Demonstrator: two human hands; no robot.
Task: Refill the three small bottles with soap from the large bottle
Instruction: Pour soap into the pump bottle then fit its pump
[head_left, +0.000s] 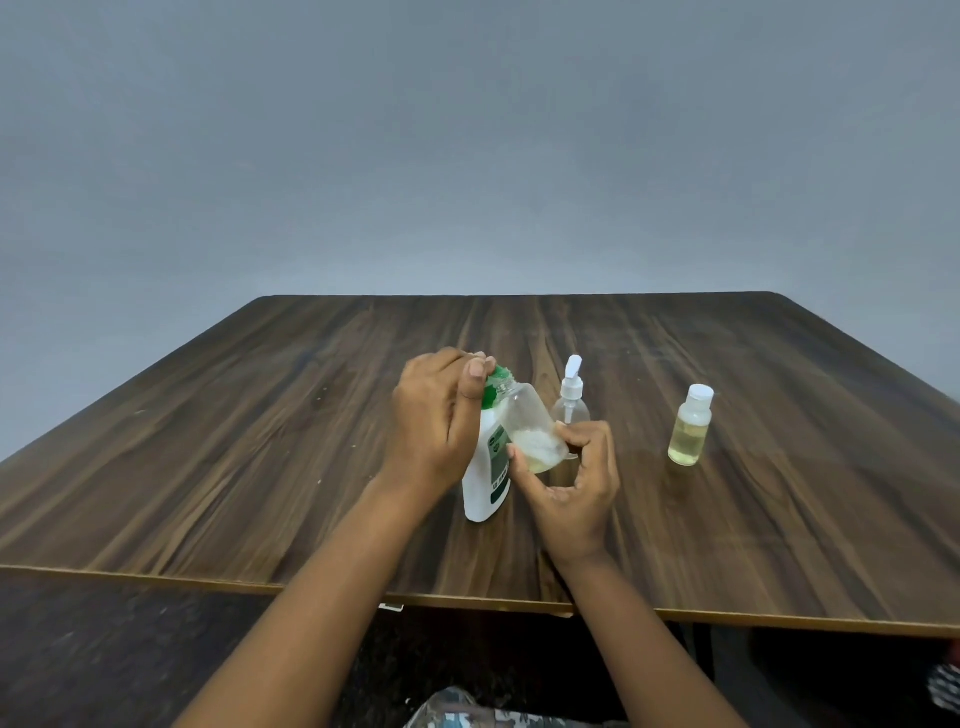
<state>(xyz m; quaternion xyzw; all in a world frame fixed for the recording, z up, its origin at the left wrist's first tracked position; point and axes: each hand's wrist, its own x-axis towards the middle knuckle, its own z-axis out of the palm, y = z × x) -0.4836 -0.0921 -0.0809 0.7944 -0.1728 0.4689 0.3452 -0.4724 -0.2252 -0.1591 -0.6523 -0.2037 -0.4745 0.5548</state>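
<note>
The large white bottle (485, 483) with a green cap (496, 387) stands on the wooden table (260, 441). My left hand (436, 415) is closed around its top, fingers on the cap. My right hand (569, 493) holds a small clear bottle (530, 426), uncapped and tilted with its open neck toward the green cap; a little pale soap and foam lies in its base. Behind my right hand stands a clear pump bottle (571, 400) with a white pump head. Further right, a small clear bottle (691, 426) with a white cap holds yellowish liquid.
The table's near edge (311, 590) runs across the lower frame, with dark floor below. A grey wall rises behind the table's far edge. Patterned cloth (467, 709) shows at the bottom, between my arms.
</note>
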